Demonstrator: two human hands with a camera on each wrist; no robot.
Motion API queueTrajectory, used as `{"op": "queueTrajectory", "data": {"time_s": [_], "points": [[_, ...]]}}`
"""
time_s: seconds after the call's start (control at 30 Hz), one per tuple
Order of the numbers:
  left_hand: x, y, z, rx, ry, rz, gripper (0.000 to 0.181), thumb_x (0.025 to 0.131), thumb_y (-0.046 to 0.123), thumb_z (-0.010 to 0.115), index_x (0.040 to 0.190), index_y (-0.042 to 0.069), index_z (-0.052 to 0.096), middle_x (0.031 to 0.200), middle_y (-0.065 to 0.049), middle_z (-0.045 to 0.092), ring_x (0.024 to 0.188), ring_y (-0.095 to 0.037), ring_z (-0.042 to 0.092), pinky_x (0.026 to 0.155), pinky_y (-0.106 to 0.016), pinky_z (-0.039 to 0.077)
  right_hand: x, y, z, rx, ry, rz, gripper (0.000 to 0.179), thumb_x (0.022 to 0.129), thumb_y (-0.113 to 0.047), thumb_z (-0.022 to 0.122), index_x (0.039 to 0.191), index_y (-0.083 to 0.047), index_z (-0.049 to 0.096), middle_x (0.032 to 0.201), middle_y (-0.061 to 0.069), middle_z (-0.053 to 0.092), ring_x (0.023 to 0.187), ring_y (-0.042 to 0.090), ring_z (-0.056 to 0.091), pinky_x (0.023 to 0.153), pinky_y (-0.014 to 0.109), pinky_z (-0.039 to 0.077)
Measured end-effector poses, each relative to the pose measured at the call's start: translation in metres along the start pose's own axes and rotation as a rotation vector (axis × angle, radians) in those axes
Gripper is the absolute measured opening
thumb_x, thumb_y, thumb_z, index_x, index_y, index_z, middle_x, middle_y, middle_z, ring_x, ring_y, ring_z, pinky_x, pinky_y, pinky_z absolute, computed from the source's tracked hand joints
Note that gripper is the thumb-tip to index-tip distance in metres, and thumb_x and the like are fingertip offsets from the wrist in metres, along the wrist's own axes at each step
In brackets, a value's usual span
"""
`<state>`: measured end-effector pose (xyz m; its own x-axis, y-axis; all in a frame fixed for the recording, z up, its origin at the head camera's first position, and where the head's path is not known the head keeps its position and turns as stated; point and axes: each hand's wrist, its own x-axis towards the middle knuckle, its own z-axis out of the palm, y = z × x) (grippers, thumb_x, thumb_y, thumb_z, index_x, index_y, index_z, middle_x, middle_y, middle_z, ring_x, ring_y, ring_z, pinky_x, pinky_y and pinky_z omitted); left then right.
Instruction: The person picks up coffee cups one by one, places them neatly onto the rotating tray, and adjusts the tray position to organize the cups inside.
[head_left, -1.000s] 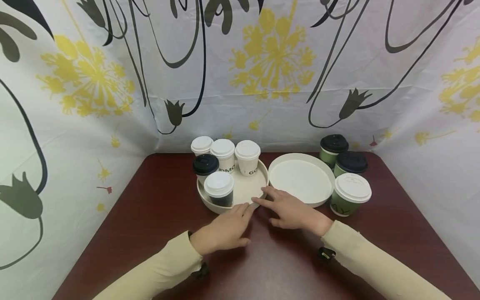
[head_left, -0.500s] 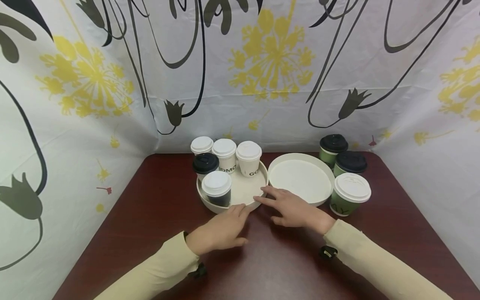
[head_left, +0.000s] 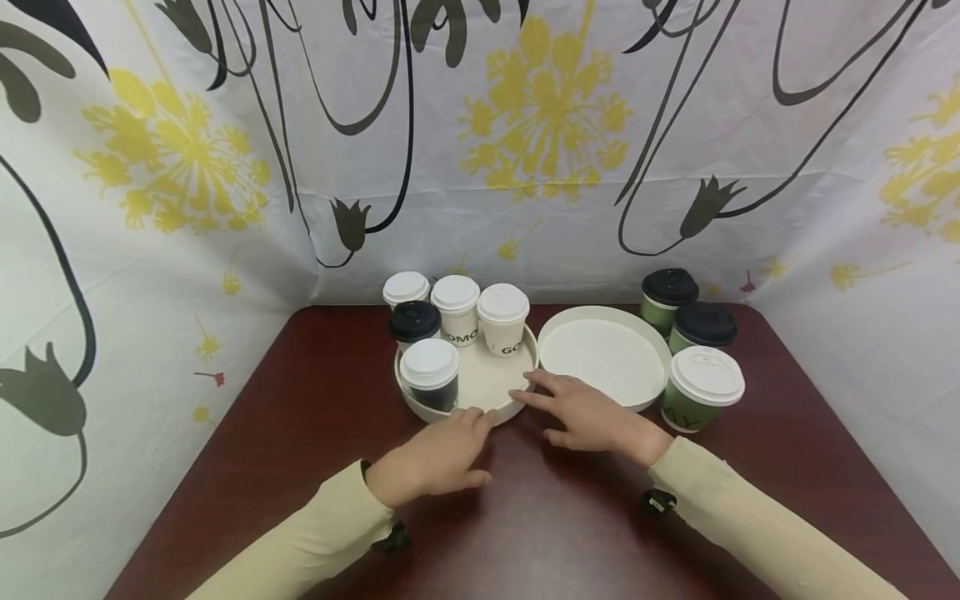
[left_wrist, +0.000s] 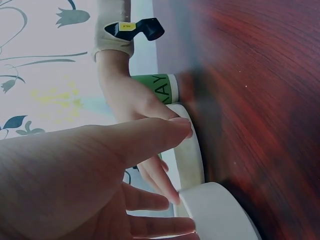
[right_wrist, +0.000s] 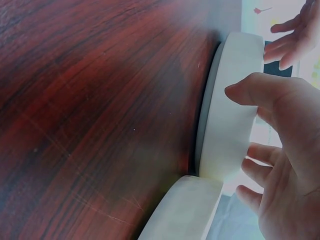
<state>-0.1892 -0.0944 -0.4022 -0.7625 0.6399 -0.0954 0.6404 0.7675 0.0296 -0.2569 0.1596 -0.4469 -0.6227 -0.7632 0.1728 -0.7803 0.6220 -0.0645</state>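
1. Left hand point(head_left: 435, 458) first: fingers pretty much straight, thumb sticking out over the table, nothing gripped. Its fingertips sit at the near rim of the left tray point(head_left: 487, 371).
2. Right hand point(head_left: 588, 417) is loosely spread, also holding nothing. Its index and middle fingers reach the right-front rim of that same tray, thumb off to the side.
3. That round off-white tray is on the table, left of the right tray point(head_left: 603, 354), rims touching or just about. It's got a dark cup with a white lid point(head_left: 431, 367) at the front left, a black-lidded cup point(head_left: 415, 321) behind that, and two white lettered cups point(head_left: 503, 321) at the back.
4. Surface is a dark reddish-brown table point(head_left: 570, 533) with visible grain. Around it hangs a white cloth point(head_left: 450, 125) with yellow flower heads and grey tulips. Three green cups point(head_left: 701, 392) stand right of the second tray.
5. Hard to make out: the back-left white-lidded cup point(head_left: 406, 287) has its base hidden, so can't tell if it's in the tray. Lettering is only partly readable. The right-wrist view cuts off the left hand, and I can't tell how firmly any fingertip presses.
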Motion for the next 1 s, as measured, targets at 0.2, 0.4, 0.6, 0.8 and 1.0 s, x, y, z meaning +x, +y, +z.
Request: {"op": "queueTrajectory", "data": {"time_s": [0.2, 0.4, 0.6, 0.8, 1.0], "points": [[-0.0009, 0.0002, -0.0032, 0.011, -0.004, -0.015, 0.079, 0.086, 0.043, 0.074, 0.145, 0.000, 0.043, 0.123, -0.014, 0.060, 0.113, -0.027, 0.061, 0.093, -0.037, 0.056, 0.0004, -0.0003, -0.0004, 0.005, -0.015, 0.010, 0.073, 0.083, -0.025, 0.075, 0.149, -0.028, 0.044, 0.151, 0.017, 0.044, 0.132, 0.035, 0.052, 0.108, 0.051, 0.045], [0.0005, -0.0020, -0.0031, 0.020, -0.035, -0.032, 0.079, 0.087, 0.046, 0.072, 0.145, 0.002, 0.044, 0.122, -0.016, 0.061, 0.111, -0.027, 0.062, 0.091, -0.038, 0.056, 0.0003, -0.0001, -0.0005, 0.008, -0.019, 0.013, 0.072, 0.084, -0.026, 0.075, 0.149, -0.027, 0.044, 0.151, 0.017, 0.044, 0.133, 0.036, 0.052, 0.108, 0.052, 0.045], [0.0003, -0.0040, -0.0028, 0.012, -0.033, -0.045, 0.078, 0.086, 0.046, 0.072, 0.144, 0.002, 0.045, 0.119, -0.016, 0.061, 0.108, -0.028, 0.063, 0.087, -0.039, 0.057, 0.0009, -0.0003, -0.0024, 0.006, -0.027, 0.017, 0.072, 0.084, -0.026, 0.075, 0.149, -0.028, 0.044, 0.151, 0.017, 0.044, 0.132, 0.035, 0.052, 0.108, 0.052, 0.045], [-0.0001, -0.0062, -0.0033, 0.010, -0.025, -0.051, 0.077, 0.086, 0.046, 0.073, 0.143, 0.003, 0.045, 0.115, -0.016, 0.061, 0.104, -0.028, 0.064, 0.084, -0.039, 0.057, 0.0009, 0.0003, -0.0045, 0.004, -0.032, 0.014, 0.071, 0.085, -0.025, 0.075, 0.149, -0.028, 0.045, 0.151, 0.016, 0.044, 0.133, 0.035, 0.052, 0.108, 0.052, 0.045], [-0.0002, -0.0076, -0.0042, 0.003, -0.034, -0.055, 0.076, 0.086, 0.046, 0.072, 0.142, 0.002, 0.046, 0.115, -0.016, 0.061, 0.104, -0.028, 0.063, 0.085, -0.040, 0.057, 0.0013, 0.0009, -0.0038, 0.010, -0.024, 0.004, 0.069, 0.084, -0.025, 0.075, 0.148, -0.027, 0.047, 0.150, 0.016, 0.045, 0.132, 0.034, 0.053, 0.108, 0.051, 0.046]]}}
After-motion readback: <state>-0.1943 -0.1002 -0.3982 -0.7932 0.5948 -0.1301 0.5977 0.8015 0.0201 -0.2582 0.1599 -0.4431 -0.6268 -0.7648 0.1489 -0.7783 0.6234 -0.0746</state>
